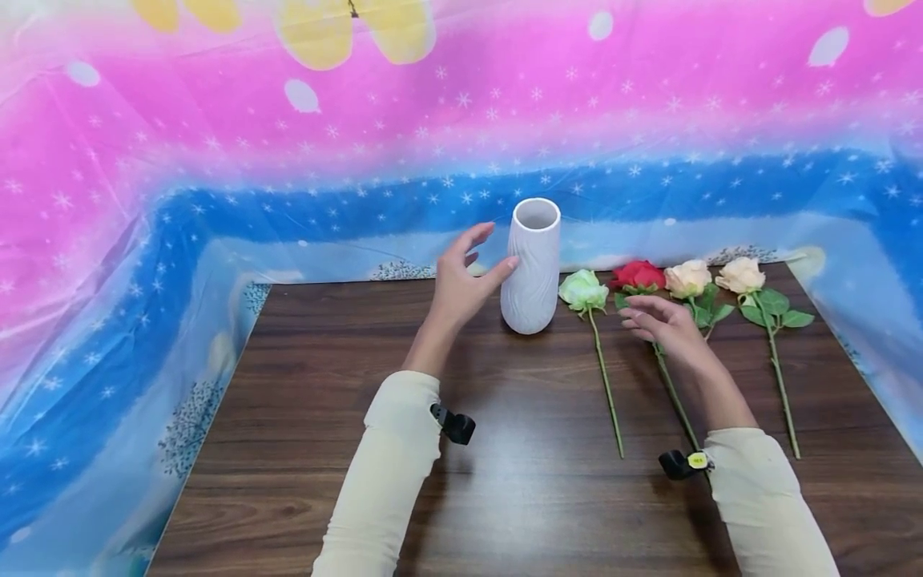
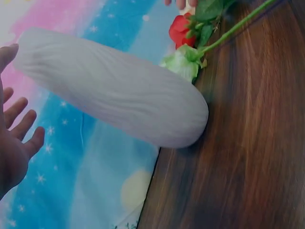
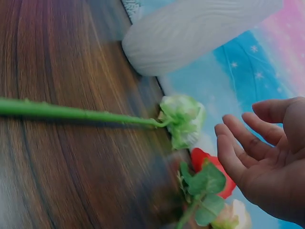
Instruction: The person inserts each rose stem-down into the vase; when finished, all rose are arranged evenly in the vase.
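A white vase with wavy relief stands upright toward the back of the table. My left hand is beside its left side, fingers spread; the thumb tip overlaps the vase's edge, and I cannot tell whether it touches. My right hand hovers over the flowers with loosely bent fingers and nothing in them. Right of the vase lie a pale green rose, a red rose, a peach rose and another peach rose at the far right. My right hand and forearm hide parts of the middle stems.
The dark wood table carries the vase and flowers. A pink and blue patterned cloth hangs behind the table and along its sides. The rose stems point toward the front of the table.
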`<state>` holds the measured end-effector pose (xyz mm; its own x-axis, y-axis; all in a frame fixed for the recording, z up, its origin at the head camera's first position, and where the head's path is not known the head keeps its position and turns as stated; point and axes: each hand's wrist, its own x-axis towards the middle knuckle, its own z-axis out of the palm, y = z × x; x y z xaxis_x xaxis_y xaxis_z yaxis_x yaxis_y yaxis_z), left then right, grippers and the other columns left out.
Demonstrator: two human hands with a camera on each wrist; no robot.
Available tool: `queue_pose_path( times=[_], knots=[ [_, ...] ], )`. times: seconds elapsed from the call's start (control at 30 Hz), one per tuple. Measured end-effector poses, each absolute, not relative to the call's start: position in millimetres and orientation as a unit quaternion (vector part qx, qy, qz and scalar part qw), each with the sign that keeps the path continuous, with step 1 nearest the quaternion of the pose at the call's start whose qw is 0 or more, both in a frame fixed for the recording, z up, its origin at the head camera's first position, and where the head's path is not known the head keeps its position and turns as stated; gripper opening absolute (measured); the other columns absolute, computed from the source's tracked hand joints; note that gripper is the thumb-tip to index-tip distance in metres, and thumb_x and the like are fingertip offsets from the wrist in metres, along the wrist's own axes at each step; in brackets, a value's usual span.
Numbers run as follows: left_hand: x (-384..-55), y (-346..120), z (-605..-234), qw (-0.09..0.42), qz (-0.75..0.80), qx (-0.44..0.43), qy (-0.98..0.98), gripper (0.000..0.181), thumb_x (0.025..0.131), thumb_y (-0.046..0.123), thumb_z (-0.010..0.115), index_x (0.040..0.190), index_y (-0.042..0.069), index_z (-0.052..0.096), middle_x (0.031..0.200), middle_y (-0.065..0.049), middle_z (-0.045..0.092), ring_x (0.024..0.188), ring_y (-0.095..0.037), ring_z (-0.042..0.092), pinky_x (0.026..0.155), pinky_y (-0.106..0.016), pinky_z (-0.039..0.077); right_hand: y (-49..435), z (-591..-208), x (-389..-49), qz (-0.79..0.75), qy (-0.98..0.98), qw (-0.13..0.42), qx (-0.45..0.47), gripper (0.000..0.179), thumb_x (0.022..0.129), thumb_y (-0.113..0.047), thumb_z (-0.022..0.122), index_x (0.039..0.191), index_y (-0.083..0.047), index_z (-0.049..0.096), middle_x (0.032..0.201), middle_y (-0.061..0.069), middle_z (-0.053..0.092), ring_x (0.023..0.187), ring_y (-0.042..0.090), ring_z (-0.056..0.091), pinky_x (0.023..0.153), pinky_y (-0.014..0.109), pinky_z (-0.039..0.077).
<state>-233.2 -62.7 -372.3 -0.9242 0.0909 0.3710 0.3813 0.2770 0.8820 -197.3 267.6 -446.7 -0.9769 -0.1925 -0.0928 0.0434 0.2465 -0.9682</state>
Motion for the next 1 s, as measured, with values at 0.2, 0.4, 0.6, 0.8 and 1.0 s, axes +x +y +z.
queue_pose_path(
  times=[0.2,0.4,0.6,0.8,1.0],
  knots=[
    [-245,-44,-365,0.071,-0.604,-0.143,-0.78,0.074,0.087,0.032,0.08,0.151,0.013,0.048,0.155,-0.009,0.052,0.145,-0.023,0.048,0.119,-0.046,0.043,255,-457,-209,-0.608,0.781,0.141,0.004,0.054,0.108,-0.022,0.048,0.15,0.009,0.036,0.118,-0.006,0.07,0.098,-0.008,0.066,0.094,0.017,0.056],
    [-252,-34,-362,0.058,-0.628,-0.138,-0.764,0.075,0.084,0.03,0.083,0.15,0.016,0.049,0.147,-0.006,0.058,0.139,-0.019,0.053,0.117,-0.039,0.044,244,-475,-216,-0.586,0.784,0.201,0.04,0.053,0.109,-0.021,0.046,0.153,0.006,0.036,0.154,0.03,0.044,0.101,-0.005,0.063,0.096,0.018,0.054],
    [-259,-29,-359,0.05,-0.648,-0.141,-0.747,0.074,0.084,0.024,0.083,0.149,0.013,0.05,0.144,-0.009,0.061,0.135,-0.024,0.058,0.115,-0.041,0.047,239,-484,-219,-0.572,0.793,0.2,0.066,0.05,0.108,-0.019,0.047,0.15,0.005,0.04,0.146,0.027,0.053,0.096,-0.005,0.063,0.089,0.015,0.055],
    [-264,-27,-357,0.045,-0.653,-0.147,-0.742,0.071,0.084,0.022,0.083,0.147,0.012,0.053,0.139,-0.01,0.062,0.13,-0.025,0.061,0.107,-0.043,0.053,232,-487,-224,-0.58,0.791,0.18,0.075,0.051,0.102,-0.012,0.057,0.144,0.013,0.045,0.094,-0.006,0.07,0.079,-0.005,0.065,0.078,0.014,0.057],
    [-266,-26,-358,0.049,-0.655,-0.156,-0.738,0.066,0.084,0.02,0.083,0.144,0.012,0.056,0.135,-0.011,0.064,0.124,-0.024,0.064,0.102,-0.042,0.056,228,-490,-228,-0.552,0.814,0.155,0.094,0.048,0.096,-0.013,0.063,0.136,0.012,0.055,0.082,-0.007,0.069,0.074,-0.004,0.063,0.073,0.014,0.057]
  ],
)
